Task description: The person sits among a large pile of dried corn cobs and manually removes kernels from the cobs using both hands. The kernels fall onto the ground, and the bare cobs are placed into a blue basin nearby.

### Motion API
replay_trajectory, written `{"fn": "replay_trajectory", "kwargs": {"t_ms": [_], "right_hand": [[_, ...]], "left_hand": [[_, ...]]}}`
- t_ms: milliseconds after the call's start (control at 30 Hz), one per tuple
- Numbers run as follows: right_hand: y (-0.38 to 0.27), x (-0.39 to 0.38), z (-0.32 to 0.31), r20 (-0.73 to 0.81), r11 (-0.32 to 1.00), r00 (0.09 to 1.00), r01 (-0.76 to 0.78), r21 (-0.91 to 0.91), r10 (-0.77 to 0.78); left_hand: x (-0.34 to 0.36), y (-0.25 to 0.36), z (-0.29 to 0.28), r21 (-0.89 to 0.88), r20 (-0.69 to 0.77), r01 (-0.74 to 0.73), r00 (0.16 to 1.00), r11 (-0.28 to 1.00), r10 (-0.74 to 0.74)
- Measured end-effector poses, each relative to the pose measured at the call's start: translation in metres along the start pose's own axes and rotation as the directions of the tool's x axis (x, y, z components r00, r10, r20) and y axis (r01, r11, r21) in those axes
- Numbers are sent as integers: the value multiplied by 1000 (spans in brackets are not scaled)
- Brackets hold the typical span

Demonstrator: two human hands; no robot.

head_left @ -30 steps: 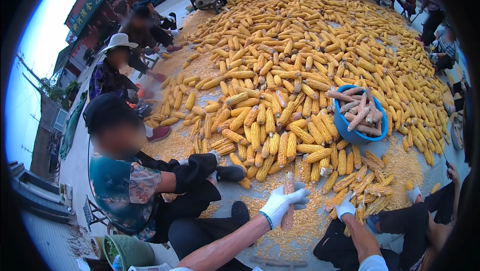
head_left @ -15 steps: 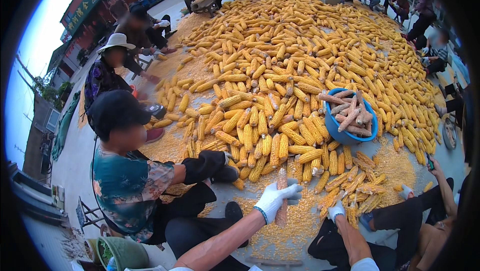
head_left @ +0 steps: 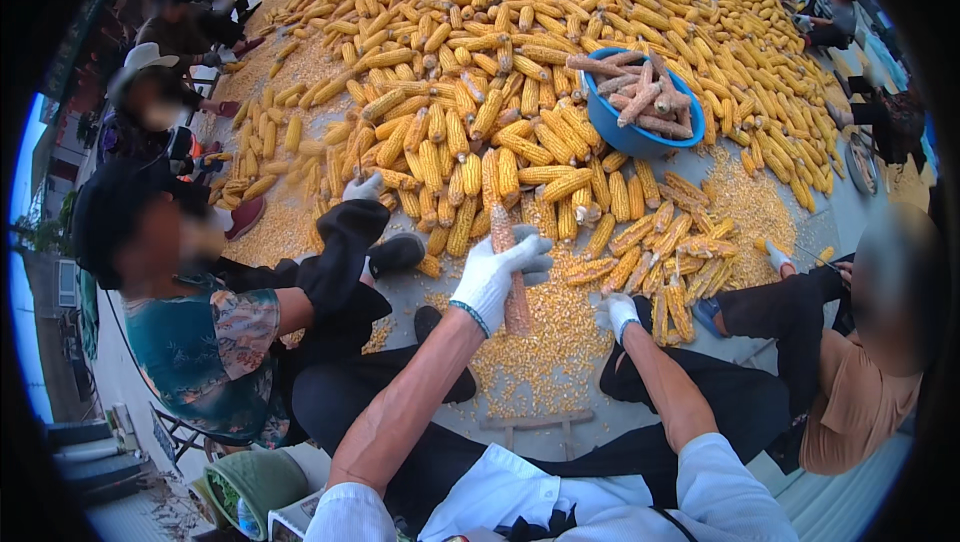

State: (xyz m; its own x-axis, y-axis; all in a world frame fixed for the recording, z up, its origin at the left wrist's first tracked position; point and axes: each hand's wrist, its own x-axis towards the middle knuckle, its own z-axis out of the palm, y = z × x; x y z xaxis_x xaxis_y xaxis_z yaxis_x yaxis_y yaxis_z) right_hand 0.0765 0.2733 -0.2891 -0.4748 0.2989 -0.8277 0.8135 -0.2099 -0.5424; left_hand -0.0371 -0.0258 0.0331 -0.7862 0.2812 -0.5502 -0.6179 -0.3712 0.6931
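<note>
My left hand [head_left: 505, 270], in a white knit glove, is closed around the middle of a mostly bare, pinkish corn cob [head_left: 517, 312], held upright with a slight tilt. Below it, loose yellow kernels [head_left: 530, 372] lie spread on the floor between my feet. Gloved in white too, my right hand [head_left: 617, 313] hovers low to the right, fingers apart and loosely bent, with nothing visible in them. Just beyond it lies a small heap of partly shelled corn ears [head_left: 665, 257]. The great pile of whole yellow corn ears [head_left: 540, 137] fills the ground ahead.
A blue basin [head_left: 640, 147] of bare cobs stands on the pile's near right. A person in a floral shirt [head_left: 215, 362] sits close on my left, another person [head_left: 850, 392] close on my right. Others sit around the pile. A green pot [head_left: 258, 487] stands at lower left.
The view has tipped downward, so the pile and basin sit higher in the picture. My right hand has drawn left, off the partly shelled ears. The left hand keeps its grip on the cob.
</note>
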Motion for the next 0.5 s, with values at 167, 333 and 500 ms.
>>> {"fn": "replay_trajectory", "kwargs": {"t_ms": [167, 333, 500], "right_hand": [[-1, -21, 22, 49, 995, 995, -82, -61, 85], [-7, -4, 23, 26, 997, 997, -71, -18, 71], [-42, -1, 68, -56, 988, 987, -154, -12, 153]], "left_hand": [[-1, 16, -10, -56, -41, -87, 996, 995, 85], [2, 21, 1, -5, -34, -62, 998, 998, 62], [-6, 18, -13, 2, -72, -42, 997, 999, 42]]}}
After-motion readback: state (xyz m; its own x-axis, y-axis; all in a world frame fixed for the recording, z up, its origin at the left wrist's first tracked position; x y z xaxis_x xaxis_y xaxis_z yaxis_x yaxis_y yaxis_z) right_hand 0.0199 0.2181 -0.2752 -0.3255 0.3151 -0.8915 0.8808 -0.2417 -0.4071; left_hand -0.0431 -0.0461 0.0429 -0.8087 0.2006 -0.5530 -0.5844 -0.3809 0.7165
